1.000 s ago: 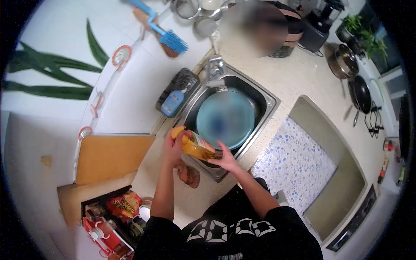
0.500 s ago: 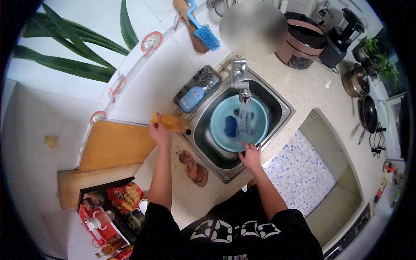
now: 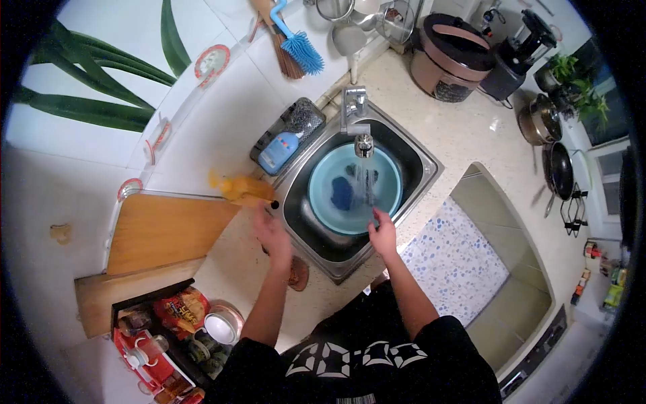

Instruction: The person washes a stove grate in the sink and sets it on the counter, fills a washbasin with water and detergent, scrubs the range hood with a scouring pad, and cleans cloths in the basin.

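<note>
My left hand (image 3: 271, 232), blurred by motion, is just below a yellow bottle (image 3: 243, 190) at the sink's left edge. Its fingers look spread, with nothing in them. My right hand (image 3: 383, 233) is at the near right rim of a light blue basin (image 3: 321, 217), fingers apart at the rim. Water runs from the tap (image 3: 363, 145) into this basin, where a dark blue cloth-like piece (image 3: 342, 193) and a smaller dark piece (image 3: 352, 170) lie in the water. A brown cloth-like item (image 3: 298, 275) lies on the counter, partly hidden by my left wrist.
The basin stands in a steel sink (image 3: 431, 161). Behind its left edge is a dark tray (image 3: 308, 118) with a blue bottle (image 3: 278, 153). A rice cooker (image 3: 449, 64) and a blender (image 3: 523, 57) stand at the back right. A box of packages (image 3: 161, 340) is at lower left.
My left hand has let go of the yellow bottle and moved right and down towards the sink. My right hand stays by the basin rim. The whole view has shifted slightly.
</note>
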A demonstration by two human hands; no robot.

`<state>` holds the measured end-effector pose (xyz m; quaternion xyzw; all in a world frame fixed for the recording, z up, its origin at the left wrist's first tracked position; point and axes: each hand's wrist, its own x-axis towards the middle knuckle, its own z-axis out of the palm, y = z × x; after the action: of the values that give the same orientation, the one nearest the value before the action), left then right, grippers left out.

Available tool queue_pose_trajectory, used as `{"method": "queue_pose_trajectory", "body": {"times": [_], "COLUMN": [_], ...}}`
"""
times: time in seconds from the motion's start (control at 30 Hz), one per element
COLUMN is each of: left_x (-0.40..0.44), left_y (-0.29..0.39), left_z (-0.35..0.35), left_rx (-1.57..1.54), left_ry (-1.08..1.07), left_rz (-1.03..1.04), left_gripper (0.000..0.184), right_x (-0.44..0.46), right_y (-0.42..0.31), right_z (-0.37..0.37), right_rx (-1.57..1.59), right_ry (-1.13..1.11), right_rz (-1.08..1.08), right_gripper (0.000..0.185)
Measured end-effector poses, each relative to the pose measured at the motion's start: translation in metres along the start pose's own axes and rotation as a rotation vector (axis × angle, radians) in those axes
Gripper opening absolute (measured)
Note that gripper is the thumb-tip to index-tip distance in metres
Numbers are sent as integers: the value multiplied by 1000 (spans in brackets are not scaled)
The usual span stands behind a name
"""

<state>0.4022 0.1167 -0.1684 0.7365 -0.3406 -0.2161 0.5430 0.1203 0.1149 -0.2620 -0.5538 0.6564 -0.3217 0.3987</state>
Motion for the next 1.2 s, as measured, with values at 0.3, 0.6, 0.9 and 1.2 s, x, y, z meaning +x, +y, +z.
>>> {"method": "queue_pose_trajectory", "body": {"times": [0.3, 0.6, 0.9, 1.2], "left_x": [-42, -66, -76, -53], "left_y": [-116, -166, -201, -149], "left_z": [149, 208, 217, 181], "left_rx": [-630, -813, -868, -830], "left_ry": [-359, -238, -340, -423], "left_rz": [-1168, -1316, -1405, -1441], "left_gripper": [53, 29, 44, 51], "right_x": [112, 182, 158, 104], "right_y": [29, 43, 90, 45], "right_z": [10, 47, 80, 51], "right_rx": [-358, -822, -683, -66], "right_ry": [-111, -606, -762, -725], "right_rz": [-206, -17, 88, 39], "right_gripper": [39, 64, 37, 47]}}
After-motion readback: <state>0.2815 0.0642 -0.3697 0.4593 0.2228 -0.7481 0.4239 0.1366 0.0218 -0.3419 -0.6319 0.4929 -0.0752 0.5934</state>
